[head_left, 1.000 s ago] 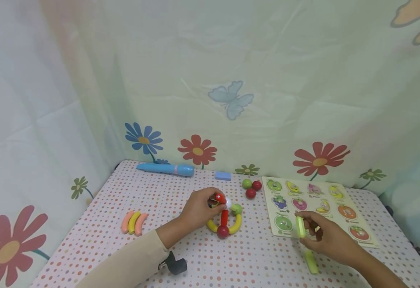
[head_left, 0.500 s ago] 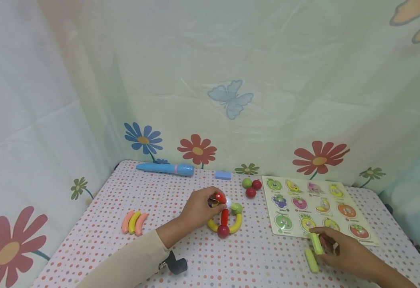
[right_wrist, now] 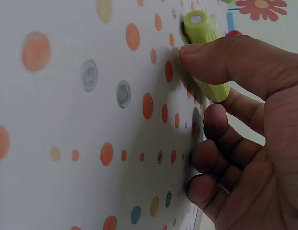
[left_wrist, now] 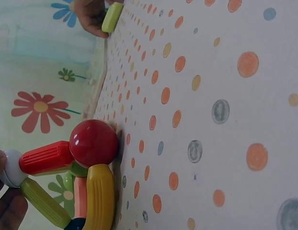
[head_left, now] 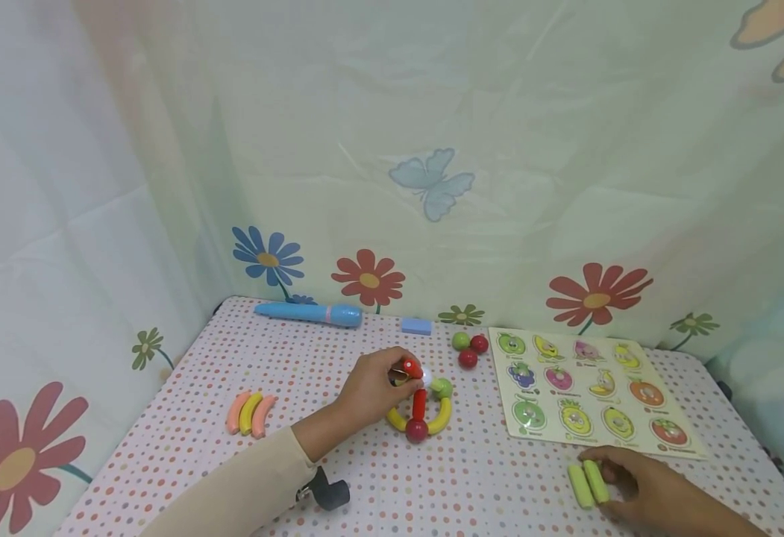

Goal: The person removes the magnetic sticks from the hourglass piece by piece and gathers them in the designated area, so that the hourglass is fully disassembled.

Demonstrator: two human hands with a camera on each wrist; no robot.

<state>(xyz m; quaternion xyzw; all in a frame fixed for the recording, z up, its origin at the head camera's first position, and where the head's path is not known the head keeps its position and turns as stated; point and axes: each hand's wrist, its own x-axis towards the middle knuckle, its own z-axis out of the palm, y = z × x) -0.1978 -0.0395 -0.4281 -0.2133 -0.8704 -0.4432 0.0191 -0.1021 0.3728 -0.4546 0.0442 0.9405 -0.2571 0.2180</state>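
My left hand (head_left: 374, 388) grips the top of a toy structure of coloured sticks and balls, its fingers around a red stick (head_left: 412, 368) and beside the white ball (left_wrist: 13, 167). Below, another red stick (head_left: 418, 406) slopes to a red ball (head_left: 417, 430) at the base, flanked by curved yellow sticks (head_left: 440, 419). My right hand (head_left: 647, 485) pinches a light green stick (head_left: 596, 481) between thumb and finger, low at the table. A second light green stick (head_left: 580, 487) lies alongside it. In the right wrist view, the other fingers are loosely curled.
Three curved sticks (head_left: 249, 415), pink and yellow, lie at left. Along the back are a blue pen-shaped object (head_left: 309, 314), a small blue block (head_left: 416, 327), and loose green and red balls (head_left: 468, 359). A fruit puzzle board (head_left: 549, 399) lies at right, behind the right hand.
My right hand has come down from over the puzzle board toward the front right with its green stick, now beside the other one. The left hand has stayed in place.
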